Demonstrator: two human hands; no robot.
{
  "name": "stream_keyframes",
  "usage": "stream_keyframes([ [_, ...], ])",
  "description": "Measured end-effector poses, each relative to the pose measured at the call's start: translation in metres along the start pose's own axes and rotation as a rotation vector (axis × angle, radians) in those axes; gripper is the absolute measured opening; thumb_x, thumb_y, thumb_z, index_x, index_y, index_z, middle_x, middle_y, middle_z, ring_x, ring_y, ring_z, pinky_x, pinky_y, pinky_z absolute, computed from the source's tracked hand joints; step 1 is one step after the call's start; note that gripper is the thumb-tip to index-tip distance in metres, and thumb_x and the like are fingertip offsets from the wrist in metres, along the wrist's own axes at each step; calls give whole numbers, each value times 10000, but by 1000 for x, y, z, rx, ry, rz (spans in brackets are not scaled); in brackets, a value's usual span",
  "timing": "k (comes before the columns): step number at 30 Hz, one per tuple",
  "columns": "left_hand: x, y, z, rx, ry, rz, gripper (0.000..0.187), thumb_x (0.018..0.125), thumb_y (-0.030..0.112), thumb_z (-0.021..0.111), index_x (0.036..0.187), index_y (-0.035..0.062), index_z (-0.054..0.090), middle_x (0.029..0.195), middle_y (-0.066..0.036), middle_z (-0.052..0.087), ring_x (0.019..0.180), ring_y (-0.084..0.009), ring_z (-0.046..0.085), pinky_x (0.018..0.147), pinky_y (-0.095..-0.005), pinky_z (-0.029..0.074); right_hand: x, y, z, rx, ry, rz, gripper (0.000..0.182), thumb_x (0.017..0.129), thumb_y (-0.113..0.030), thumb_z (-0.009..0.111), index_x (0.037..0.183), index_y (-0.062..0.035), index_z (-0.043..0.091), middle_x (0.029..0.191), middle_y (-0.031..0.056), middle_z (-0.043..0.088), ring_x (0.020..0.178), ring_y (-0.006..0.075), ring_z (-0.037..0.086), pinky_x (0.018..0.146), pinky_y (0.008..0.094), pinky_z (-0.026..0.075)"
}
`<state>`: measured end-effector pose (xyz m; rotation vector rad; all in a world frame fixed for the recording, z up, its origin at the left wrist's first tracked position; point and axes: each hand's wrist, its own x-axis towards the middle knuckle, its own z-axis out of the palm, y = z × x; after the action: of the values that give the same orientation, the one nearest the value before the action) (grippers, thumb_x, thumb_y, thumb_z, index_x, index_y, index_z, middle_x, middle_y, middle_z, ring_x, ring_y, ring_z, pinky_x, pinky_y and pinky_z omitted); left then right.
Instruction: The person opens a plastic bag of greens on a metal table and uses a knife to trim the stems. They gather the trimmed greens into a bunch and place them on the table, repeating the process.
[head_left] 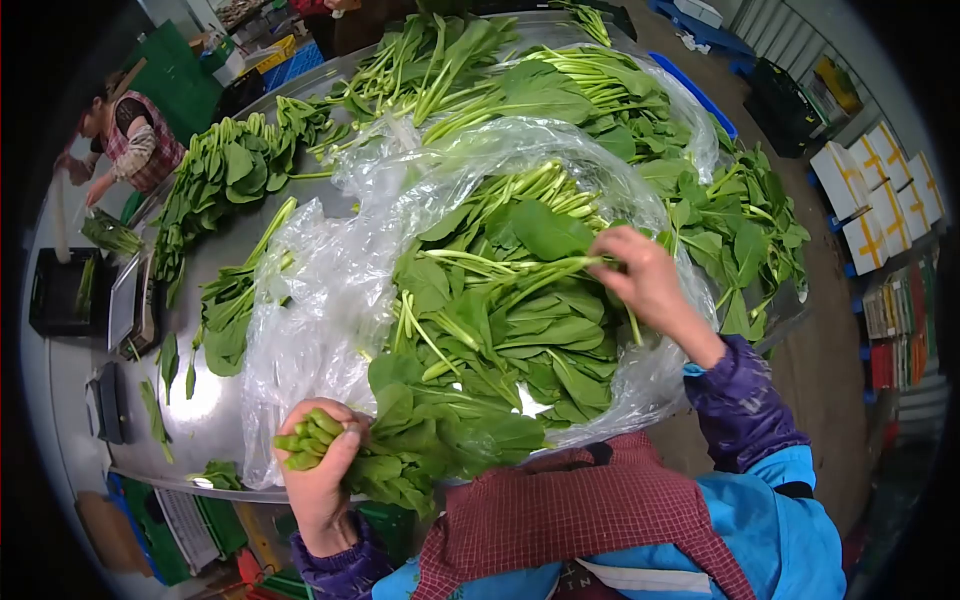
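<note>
Across the steel table, the left hand clenched a spinach bunch at the near edge while the right hand pinched a stalk from the bagged pile, whose leaves might tear if tugged.

Left hand around spinach bunch

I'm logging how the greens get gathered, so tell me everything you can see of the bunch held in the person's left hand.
The bunch of leafy greens has pale green stalks and broad dark green leaves. The left hand grips it around the stalks, whose cut ends stick out to the left past the fingers. It lies roughly level at the near edge of the metal table, its leaves spreading right against the clear plastic sheet and the apron.
</note>
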<state>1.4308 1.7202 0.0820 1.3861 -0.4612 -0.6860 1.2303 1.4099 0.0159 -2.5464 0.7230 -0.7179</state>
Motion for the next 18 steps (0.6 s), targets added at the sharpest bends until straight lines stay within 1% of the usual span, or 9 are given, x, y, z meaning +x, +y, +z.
stream_keyframes([
  [2, 1, 0, 11, 10, 22, 0, 170, 705, -16, 670, 844, -9, 572, 788, -68, 598, 687, -143, 565, 679, -259, 456, 7, -16, -26, 107, 4, 94, 146, 782, -139, 654, 874, -31, 623, 914, 79, 624, 697, 203, 613, 601, 289, 469],
  [4, 3, -1, 21, 200, 7, 83, 147, 711, -13, 663, 840, -17, 592, 795, -63, 604, 698, -135, 567, 676, -253, 452, 7, -29, -40, 545, 184, 309, 144, 794, -111, 649, 902, -19, 625, 876, 59, 619, 670, 134, 574, 597, 252, 446],
  [6, 7, -1, 37, 356, -156, 234, 145, 713, 10, 666, 849, -8, 617, 885, -94, 620, 765, -146, 579, 699, -260, 458, 2, -41, -42, 596, 206, 312, 144, 797, -83, 650, 917, -9, 624, 858, 49, 606, 671, 89, 543, 591, 218, 427],
  [8, 9, 5, 61, 541, -262, 411, 179, 680, 9, 679, 850, 43, 638, 975, -127, 629, 875, -216, 615, 763, -301, 480, -3, -48, -34, 503, 182, 57, 131, 799, -78, 652, 903, -5, 620, 878, 57, 613, 692, 96, 562, 593, 229, 438],
  [10, 14, 8, 83, 642, -363, 597, 253, 629, -23, 694, 867, 38, 634, 1096, -148, 591, 920, -273, 616, 801, -343, 487, -4, -71, -39, 425, 107, 11, 146, 780, -82, 669, 887, 0, 611, 880, 78, 615, 716, 149, 591, 617, 266, 460],
  [12, 19, 6, 103, 674, -376, 671, 181, 658, 36, 690, 830, 43, 637, 1035, -170, 611, 964, -286, 599, 842, -350, 469, -6, -84, -36, 416, -18, -204, 172, 748, -64, 689, 875, 11, 600, 872, 104, 611, 744, 208, 608, 643, 301, 476],
  [14, 19, -1, 112, 617, -418, 590, 177, 657, 35, 690, 826, 37, 635, 1016, -166, 614, 947, -278, 603, 825, -343, 469, -7, -94, -34, 456, -33, -270, 189, 727, -28, 692, 884, 16, 596, 864, 118, 602, 755, 244, 607, 656, 317, 482],
  [16, 22, -7, 114, 552, -466, 512, 174, 657, 33, 691, 821, 32, 632, 998, -161, 616, 930, -271, 606, 808, -335, 468, -9, -95, -33, 593, -118, -123, 134, 756, -4, 639, 888, -1, 613, 865, 109, 613, 805, 245, 606, 690, 319, 478],
  [18, 24, -12, 113, 493, -403, 427, 169, 657, 31, 691, 814, 24, 629, 963, -143, 619, 886, -248, 609, 779, -321, 462, -11, -92, -29, 557, -42, -111, 173, 754, 33, 610, 923, -4, 608, 880, 119, 617, 801, 255, 614, 667, 323, 489],
])
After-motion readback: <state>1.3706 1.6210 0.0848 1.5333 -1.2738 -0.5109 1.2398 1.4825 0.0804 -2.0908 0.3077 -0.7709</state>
